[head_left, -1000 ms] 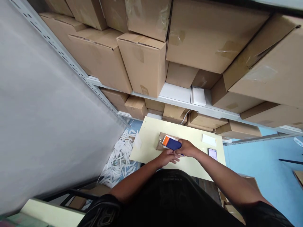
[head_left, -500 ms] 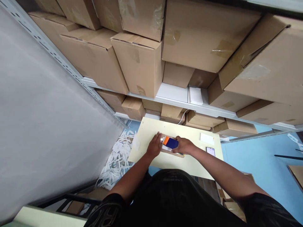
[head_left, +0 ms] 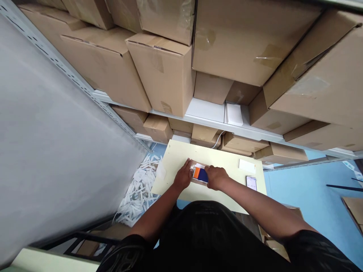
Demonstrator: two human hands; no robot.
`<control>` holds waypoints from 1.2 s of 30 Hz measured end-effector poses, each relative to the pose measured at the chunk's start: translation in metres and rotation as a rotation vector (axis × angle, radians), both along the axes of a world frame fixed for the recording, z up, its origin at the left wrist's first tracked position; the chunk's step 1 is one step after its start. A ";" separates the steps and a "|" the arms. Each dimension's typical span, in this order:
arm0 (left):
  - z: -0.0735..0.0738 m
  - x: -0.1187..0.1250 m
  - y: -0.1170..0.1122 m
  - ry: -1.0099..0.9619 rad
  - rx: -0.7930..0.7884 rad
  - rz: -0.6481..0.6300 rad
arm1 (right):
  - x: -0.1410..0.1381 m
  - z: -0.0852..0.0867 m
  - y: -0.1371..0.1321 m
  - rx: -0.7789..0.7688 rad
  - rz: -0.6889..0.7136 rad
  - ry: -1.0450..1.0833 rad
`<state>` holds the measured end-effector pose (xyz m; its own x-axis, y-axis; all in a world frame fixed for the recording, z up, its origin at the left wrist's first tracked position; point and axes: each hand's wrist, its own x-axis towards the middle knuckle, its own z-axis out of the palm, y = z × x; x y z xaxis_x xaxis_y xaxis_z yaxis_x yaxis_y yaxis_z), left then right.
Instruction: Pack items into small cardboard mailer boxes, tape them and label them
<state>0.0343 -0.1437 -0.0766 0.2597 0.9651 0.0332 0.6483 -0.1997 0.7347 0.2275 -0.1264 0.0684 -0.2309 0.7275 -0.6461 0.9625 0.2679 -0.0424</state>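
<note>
Fingers of the left hand [head_left: 183,176] lie nearly straight at the brown board [head_left: 198,182], probably to steady it on the surface [head_left: 227,158]; upon it, the orange-and-blue packet [head_left: 202,175] is pinched by the right hand [head_left: 217,177].

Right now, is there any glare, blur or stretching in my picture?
Head view: light looks soft and even; tape on an upper box catches glare; the shelf upright slants, probably wide-angle stretch; the orange-and-navy item shows clear color but no readable detail; the phone screen is too small and smeared to read.
</note>
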 end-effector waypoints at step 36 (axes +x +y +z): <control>-0.011 -0.002 0.011 0.204 0.019 -0.096 | 0.233 -0.052 -0.096 0.087 -0.091 0.233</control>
<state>0.0328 -0.1329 -0.0872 0.3534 0.9354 -0.0115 0.7604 -0.2801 0.5860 0.4601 -0.2226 0.0164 -0.2975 0.8026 -0.5171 0.9497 0.1935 -0.2462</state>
